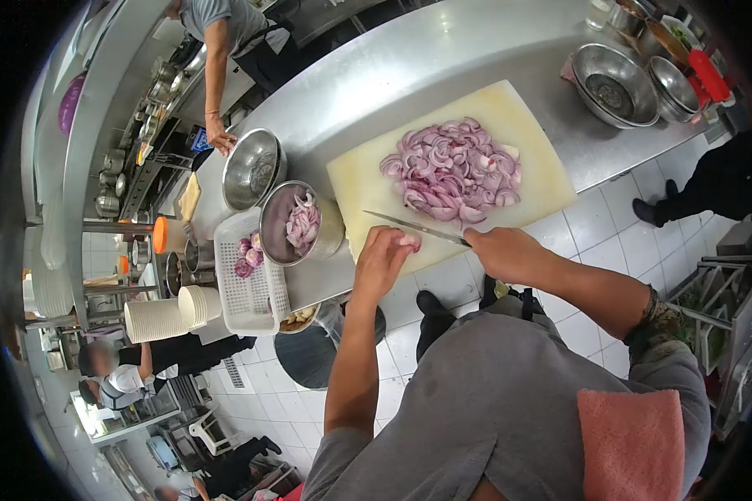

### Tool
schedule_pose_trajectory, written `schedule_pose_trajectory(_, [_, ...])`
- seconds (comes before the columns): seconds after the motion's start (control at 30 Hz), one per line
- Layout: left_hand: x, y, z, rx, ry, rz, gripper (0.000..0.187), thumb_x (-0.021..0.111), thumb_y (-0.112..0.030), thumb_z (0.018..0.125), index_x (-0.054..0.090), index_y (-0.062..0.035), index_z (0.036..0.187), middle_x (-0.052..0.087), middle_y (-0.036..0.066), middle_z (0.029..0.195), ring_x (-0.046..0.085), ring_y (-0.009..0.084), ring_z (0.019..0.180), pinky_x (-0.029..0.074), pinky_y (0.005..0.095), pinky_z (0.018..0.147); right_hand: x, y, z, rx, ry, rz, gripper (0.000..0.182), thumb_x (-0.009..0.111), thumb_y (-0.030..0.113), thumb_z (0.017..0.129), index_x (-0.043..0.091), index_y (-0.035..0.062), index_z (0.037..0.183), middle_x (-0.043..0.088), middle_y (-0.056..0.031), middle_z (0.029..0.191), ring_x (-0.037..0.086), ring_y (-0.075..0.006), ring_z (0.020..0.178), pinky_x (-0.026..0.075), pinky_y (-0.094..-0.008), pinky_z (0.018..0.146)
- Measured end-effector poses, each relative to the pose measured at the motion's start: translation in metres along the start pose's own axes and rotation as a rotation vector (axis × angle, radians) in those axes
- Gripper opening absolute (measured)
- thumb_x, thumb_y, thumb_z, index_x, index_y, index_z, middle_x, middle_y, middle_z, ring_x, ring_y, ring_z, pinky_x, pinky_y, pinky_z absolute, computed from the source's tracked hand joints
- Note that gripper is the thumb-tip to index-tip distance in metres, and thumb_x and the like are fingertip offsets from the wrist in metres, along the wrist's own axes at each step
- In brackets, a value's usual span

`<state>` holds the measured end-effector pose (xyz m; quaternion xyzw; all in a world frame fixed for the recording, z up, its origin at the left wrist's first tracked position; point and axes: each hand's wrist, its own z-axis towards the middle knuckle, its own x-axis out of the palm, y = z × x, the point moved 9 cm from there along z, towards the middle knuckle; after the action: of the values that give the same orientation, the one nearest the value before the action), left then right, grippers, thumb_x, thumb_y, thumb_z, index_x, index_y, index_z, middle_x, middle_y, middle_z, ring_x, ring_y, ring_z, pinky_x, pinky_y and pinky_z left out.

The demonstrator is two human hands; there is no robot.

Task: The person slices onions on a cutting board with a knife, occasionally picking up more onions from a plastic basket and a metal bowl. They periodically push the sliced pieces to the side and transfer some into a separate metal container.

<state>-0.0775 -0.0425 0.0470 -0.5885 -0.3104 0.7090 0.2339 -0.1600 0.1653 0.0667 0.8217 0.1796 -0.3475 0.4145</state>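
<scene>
My right hand [503, 253] is closed round the handle of a kitchen knife [418, 227], its blade pointing left across the near edge of the cutting board [355, 179]. Between the fingers of my left hand [382, 260] is a small piece of red onion [410, 242], just below the blade. A wide heap of sliced red onion [455, 171] covers the middle of the board, beyond both hands. Left of the board stands a deep metal pot [330, 230] with onion pieces [303, 222] inside.
A white plastic basket [246, 313] holds several red onions [244, 267]. Behind the pot, a co-worker's hand [220, 138] touches a metal bowl [253, 169]. More metal bowls [614, 85] stand at the right. Stacked pale containers [156, 320] are at the left. Other people stand nearby.
</scene>
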Motion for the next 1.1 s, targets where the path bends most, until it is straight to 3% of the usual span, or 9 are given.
schedule_pose_trajectory(0.17, [0.006, -0.006, -0.003, 0.025, -0.103, -0.015, 0.032, 0.081, -0.008, 0.088, 0.064, -0.0023, 0.114, 0.062, 0.012, 0.108, 0.062, 0.0252, 0.087, 0.053, 0.0360, 0.078, 0.013, -0.004, -0.005, -0.027, -0.035, -0.018, 0.029, 0.051, 0.005, 0.093, 0.055, -0.0019, 0.121, 0.071, -0.0241, 0.088, 0.072, -0.0431, 0.088, 0.055, -0.0556, 0.076])
schedule_pose_trajectory(0.27, [0.005, -0.014, -0.002, 0.066, -0.141, -0.012, 0.031, 0.081, -0.008, 0.088, 0.065, -0.0024, 0.114, 0.061, 0.012, 0.106, 0.061, 0.0256, 0.086, 0.053, 0.0359, 0.077, 0.022, -0.008, 0.018, -0.079, -0.109, -0.036, 0.028, 0.050, 0.006, 0.095, 0.055, -0.0011, 0.122, 0.071, -0.0231, 0.090, 0.072, -0.0422, 0.088, 0.056, -0.0546, 0.075])
schedule_pose_trajectory(0.37, [0.009, -0.004, -0.006, -0.021, -0.172, -0.010, 0.028, 0.078, -0.010, 0.092, 0.065, -0.0015, 0.114, 0.063, 0.015, 0.111, 0.065, 0.0320, 0.095, 0.056, 0.0400, 0.082, 0.012, 0.002, 0.023, -0.089, -0.076, -0.092, 0.029, 0.050, 0.007, 0.095, 0.056, -0.0006, 0.123, 0.072, -0.0225, 0.093, 0.073, -0.0413, 0.091, 0.056, -0.0538, 0.076])
schedule_pose_trajectory(0.47, [0.009, -0.007, -0.007, -0.010, -0.186, 0.022, 0.027, 0.078, -0.009, 0.091, 0.065, -0.0012, 0.114, 0.063, 0.015, 0.110, 0.065, 0.0322, 0.096, 0.055, 0.0399, 0.083, 0.005, 0.005, 0.001, -0.046, -0.021, -0.099, 0.030, 0.050, 0.007, 0.095, 0.056, -0.0004, 0.124, 0.072, -0.0222, 0.092, 0.073, -0.0406, 0.091, 0.057, -0.0534, 0.077])
schedule_pose_trajectory(0.63, [0.006, -0.009, -0.003, 0.002, -0.197, 0.014, 0.023, 0.074, -0.006, 0.093, 0.064, -0.0001, 0.114, 0.062, 0.017, 0.109, 0.065, 0.0327, 0.095, 0.055, 0.0400, 0.083, 0.017, 0.005, 0.028, -0.153, -0.215, -0.090, 0.031, 0.050, 0.006, 0.095, 0.055, -0.0007, 0.125, 0.072, -0.0210, 0.089, 0.073, -0.0399, 0.087, 0.057, -0.0532, 0.074])
schedule_pose_trajectory(0.83, [0.008, -0.001, -0.010, 0.007, -0.243, -0.041, 0.017, 0.068, -0.001, 0.095, 0.065, 0.0007, 0.112, 0.062, 0.018, 0.108, 0.067, 0.0314, 0.091, 0.056, 0.0387, 0.080, 0.009, 0.008, 0.001, -0.046, -0.005, -0.093, 0.033, 0.050, 0.006, 0.095, 0.055, -0.0007, 0.127, 0.073, -0.0207, 0.092, 0.073, -0.0398, 0.090, 0.058, -0.0522, 0.076])
schedule_pose_trajectory(0.93, [0.008, -0.001, -0.011, 0.023, -0.257, -0.039, 0.014, 0.067, 0.000, 0.096, 0.065, 0.0010, 0.110, 0.063, 0.017, 0.106, 0.067, 0.0310, 0.090, 0.056, 0.0381, 0.080, 0.024, 0.003, 0.026, -0.127, -0.148, -0.075, 0.033, 0.052, 0.006, 0.094, 0.055, -0.0009, 0.126, 0.072, -0.0215, 0.092, 0.073, -0.0391, 0.091, 0.057, -0.0517, 0.077])
schedule_pose_trajectory(1.1, [0.005, -0.003, -0.013, 0.003, -0.287, -0.026, 0.010, 0.065, 0.001, 0.096, 0.065, 0.0014, 0.106, 0.064, 0.017, 0.104, 0.066, 0.0314, 0.089, 0.055, 0.0385, 0.079, 0.004, 0.013, 0.008, -0.056, -0.013, -0.089, 0.032, 0.051, 0.007, 0.095, 0.055, 0.0000, 0.126, 0.072, -0.0213, 0.095, 0.073, -0.0404, 0.094, 0.057, -0.0532, 0.080])
